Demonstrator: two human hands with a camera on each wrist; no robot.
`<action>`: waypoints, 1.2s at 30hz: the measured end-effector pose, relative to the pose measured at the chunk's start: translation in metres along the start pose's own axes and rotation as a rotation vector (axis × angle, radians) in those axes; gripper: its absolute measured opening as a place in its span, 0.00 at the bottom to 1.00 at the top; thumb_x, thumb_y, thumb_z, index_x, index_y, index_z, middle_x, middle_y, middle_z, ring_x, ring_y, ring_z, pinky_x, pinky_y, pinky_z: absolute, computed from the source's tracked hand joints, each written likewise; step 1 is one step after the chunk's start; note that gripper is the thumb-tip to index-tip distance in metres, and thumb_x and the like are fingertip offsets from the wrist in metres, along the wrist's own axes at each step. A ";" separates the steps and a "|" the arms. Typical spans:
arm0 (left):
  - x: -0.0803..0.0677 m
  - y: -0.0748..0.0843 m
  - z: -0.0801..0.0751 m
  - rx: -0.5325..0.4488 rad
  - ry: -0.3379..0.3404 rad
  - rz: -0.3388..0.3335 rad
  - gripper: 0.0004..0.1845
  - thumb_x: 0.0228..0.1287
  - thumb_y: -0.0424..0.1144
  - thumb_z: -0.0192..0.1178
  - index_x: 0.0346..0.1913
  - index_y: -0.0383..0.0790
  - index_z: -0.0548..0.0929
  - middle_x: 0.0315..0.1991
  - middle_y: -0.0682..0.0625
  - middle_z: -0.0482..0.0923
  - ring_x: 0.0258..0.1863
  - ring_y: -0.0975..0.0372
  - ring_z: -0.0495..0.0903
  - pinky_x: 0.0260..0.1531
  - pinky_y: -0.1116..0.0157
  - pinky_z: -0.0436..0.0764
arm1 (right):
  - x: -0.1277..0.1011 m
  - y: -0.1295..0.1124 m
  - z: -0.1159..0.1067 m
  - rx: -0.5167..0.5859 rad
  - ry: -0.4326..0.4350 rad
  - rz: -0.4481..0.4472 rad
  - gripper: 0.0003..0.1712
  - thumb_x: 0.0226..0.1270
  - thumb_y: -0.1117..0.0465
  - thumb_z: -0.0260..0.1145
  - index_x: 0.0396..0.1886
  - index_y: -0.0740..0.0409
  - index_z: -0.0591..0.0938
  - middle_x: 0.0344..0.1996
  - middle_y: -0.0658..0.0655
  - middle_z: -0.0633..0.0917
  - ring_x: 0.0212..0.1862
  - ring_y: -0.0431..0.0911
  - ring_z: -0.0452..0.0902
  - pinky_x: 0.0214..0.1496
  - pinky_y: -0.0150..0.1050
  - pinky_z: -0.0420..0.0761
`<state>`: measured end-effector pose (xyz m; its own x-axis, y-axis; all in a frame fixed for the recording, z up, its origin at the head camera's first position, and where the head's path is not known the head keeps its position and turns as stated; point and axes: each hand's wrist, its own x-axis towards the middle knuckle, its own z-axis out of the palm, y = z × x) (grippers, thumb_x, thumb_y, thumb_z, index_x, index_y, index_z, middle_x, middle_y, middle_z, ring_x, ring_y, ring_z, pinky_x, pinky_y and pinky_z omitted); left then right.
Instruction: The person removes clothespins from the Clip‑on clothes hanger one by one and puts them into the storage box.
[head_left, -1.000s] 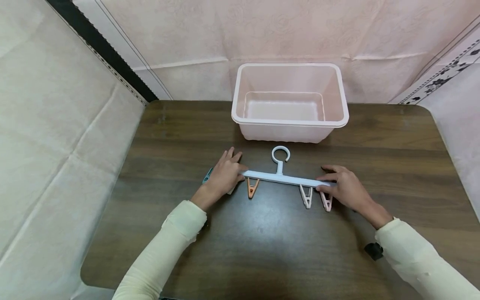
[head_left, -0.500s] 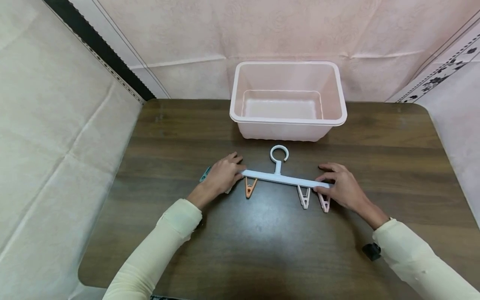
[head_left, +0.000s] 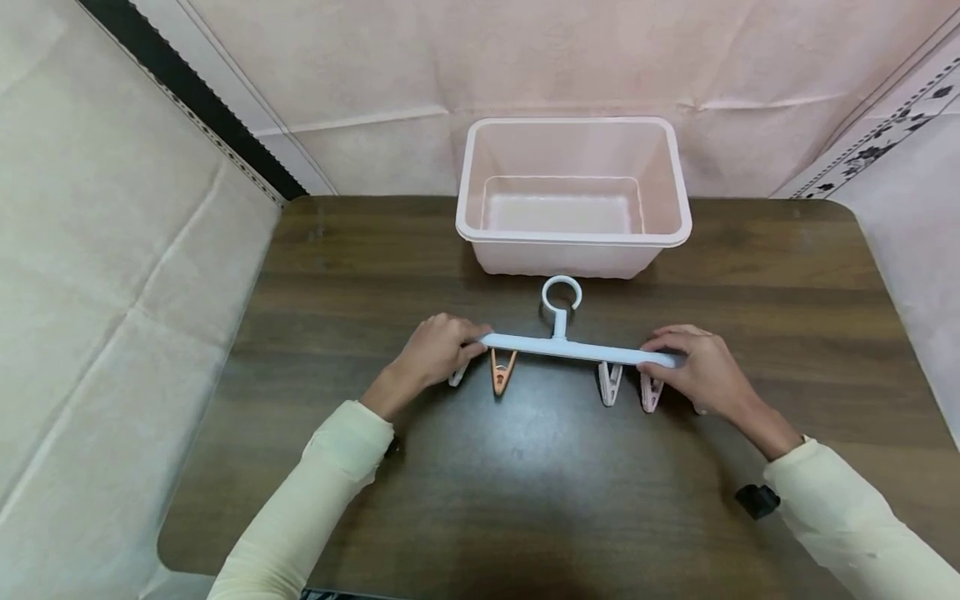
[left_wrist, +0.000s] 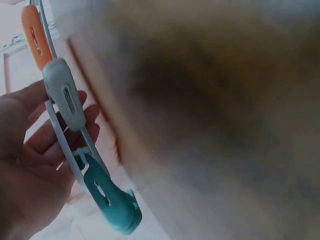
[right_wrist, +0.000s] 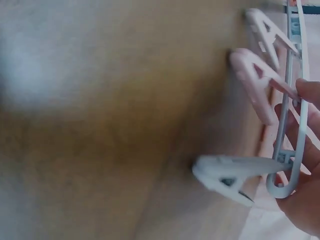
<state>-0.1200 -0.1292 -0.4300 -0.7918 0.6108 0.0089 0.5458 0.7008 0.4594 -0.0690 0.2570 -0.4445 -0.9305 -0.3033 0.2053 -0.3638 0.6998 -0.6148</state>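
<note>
On the dark wooden table (head_left: 525, 467), your left hand (head_left: 435, 354) and right hand (head_left: 701, 375) each grasp an end of the white plastic clip hanger (head_left: 577, 350).

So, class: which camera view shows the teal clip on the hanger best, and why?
The left wrist view: the teal clip fills the lower frame, hanging from the hanger beside the left hand. In the head view the left hand hides it. The right wrist view shows only pale clips at the hanger's other end.

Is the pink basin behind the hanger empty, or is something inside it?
Empty. The head view looks into the pink basin and shows only its bare floor and walls.
</note>
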 end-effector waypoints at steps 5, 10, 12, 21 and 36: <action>-0.007 -0.001 -0.016 -0.051 0.060 0.020 0.15 0.67 0.36 0.67 0.55 0.36 0.87 0.49 0.42 0.85 0.45 0.54 0.85 0.42 0.54 0.82 | 0.015 -0.005 -0.010 0.077 -0.033 0.003 0.08 0.57 0.64 0.78 0.38 0.54 0.90 0.32 0.50 0.88 0.28 0.42 0.77 0.30 0.30 0.73; -0.006 -0.001 -0.028 -0.110 0.107 0.083 0.15 0.64 0.33 0.69 0.53 0.34 0.87 0.43 0.44 0.87 0.28 0.64 0.80 0.28 0.62 0.78 | 0.022 -0.013 -0.021 0.084 -0.014 0.002 0.09 0.57 0.64 0.78 0.38 0.51 0.91 0.32 0.46 0.88 0.28 0.39 0.77 0.31 0.29 0.73; -0.003 0.001 -0.031 -0.116 0.109 0.121 0.15 0.64 0.32 0.70 0.53 0.34 0.87 0.42 0.45 0.87 0.25 0.65 0.77 0.26 0.65 0.76 | 0.020 -0.017 -0.028 0.060 0.011 0.010 0.11 0.55 0.65 0.79 0.37 0.50 0.91 0.32 0.45 0.88 0.29 0.39 0.77 0.31 0.29 0.72; 0.005 0.015 -0.046 -0.164 0.074 0.125 0.18 0.60 0.30 0.72 0.54 0.38 0.87 0.36 0.50 0.85 0.23 0.65 0.72 0.21 0.67 0.71 | 0.017 -0.028 -0.047 0.009 0.097 -0.102 0.16 0.47 0.71 0.82 0.36 0.53 0.91 0.31 0.45 0.87 0.29 0.37 0.77 0.33 0.26 0.71; 0.006 0.025 -0.062 -0.119 0.030 0.170 0.19 0.66 0.34 0.68 0.59 0.42 0.85 0.35 0.52 0.84 0.24 0.65 0.70 0.24 0.66 0.72 | 0.020 -0.031 -0.053 0.050 0.233 -0.279 0.23 0.37 0.77 0.83 0.37 0.55 0.91 0.35 0.49 0.88 0.32 0.35 0.78 0.31 0.24 0.72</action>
<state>-0.1280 -0.1311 -0.3631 -0.6997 0.7040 0.1214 0.6377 0.5389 0.5504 -0.0782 0.2635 -0.3808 -0.7826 -0.3186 0.5349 -0.6079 0.5766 -0.5459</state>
